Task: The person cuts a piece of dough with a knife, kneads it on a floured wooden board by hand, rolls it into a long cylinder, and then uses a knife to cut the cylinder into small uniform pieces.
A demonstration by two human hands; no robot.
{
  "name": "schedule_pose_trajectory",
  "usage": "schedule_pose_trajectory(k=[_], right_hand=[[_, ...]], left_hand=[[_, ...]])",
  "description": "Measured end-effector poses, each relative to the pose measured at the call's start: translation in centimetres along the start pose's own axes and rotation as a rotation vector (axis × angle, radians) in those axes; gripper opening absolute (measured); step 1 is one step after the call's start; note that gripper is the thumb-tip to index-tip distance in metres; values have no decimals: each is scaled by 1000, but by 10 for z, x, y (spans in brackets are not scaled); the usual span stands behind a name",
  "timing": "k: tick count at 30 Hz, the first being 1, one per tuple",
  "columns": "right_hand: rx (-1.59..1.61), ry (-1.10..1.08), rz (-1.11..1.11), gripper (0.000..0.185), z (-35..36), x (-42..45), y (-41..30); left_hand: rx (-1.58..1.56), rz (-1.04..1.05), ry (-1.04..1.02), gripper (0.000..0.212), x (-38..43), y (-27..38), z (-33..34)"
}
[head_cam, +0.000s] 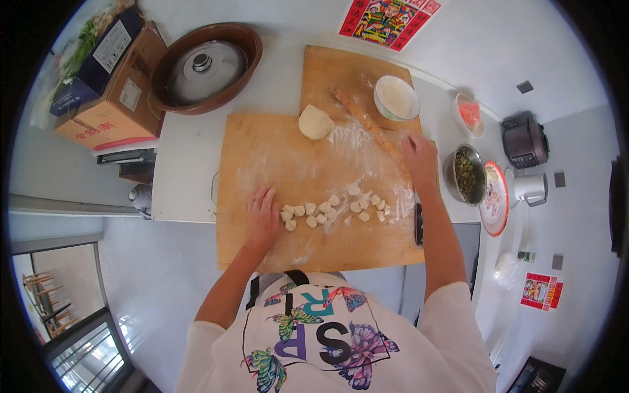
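My left hand (263, 213) rests on the wooden board (255, 167), touching or just beside the left end of a scatter of small dough pieces (311, 209). My right hand (418, 154) is at the board's right side, over the near end of a long wooden rolling pin (366, 123); whether it grips the pin or something small is unclear. A larger ball of dough (315, 122) lies near the board's far edge. Flour is spread over the wood. A knife with a black handle (418, 223) lies by my right forearm, partly hidden.
A second board (319, 64) behind holds a white bowl of flour (395, 97). To the right stand a metal bowl of chopped greens (466, 174), a red-rimmed enamel dish (495, 199) and a kettle (530, 189). A brown basin with a lid (206, 73) and boxes (118, 93) stand left.
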State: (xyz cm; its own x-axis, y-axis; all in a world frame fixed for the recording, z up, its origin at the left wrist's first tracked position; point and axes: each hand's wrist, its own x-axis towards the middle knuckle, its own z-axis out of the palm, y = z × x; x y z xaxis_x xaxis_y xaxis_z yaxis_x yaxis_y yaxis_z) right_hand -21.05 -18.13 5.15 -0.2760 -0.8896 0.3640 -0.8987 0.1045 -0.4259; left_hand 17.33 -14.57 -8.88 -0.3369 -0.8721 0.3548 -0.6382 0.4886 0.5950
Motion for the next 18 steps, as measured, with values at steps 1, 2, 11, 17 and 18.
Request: schedule_pose_trajectory(k=[1, 2, 11, 17, 18], right_hand=[[-4, 20, -9, 17, 3, 25, 2], [-7, 18, -16, 17, 9, 50, 18], [-294, -432, -41, 30, 108, 155, 126], [-453, -318, -174, 27, 100, 161, 111], [-249, -295, -95, 27, 89, 153, 101]], left_hand=[[77, -3, 24, 48, -3, -5, 3], [74, -7, 29, 48, -1, -2, 4], [159, -74, -48, 46, 9, 19, -12], [230, -26, -33, 43, 10, 18, -11], [231, -31, -43, 43, 10, 19, -10]])
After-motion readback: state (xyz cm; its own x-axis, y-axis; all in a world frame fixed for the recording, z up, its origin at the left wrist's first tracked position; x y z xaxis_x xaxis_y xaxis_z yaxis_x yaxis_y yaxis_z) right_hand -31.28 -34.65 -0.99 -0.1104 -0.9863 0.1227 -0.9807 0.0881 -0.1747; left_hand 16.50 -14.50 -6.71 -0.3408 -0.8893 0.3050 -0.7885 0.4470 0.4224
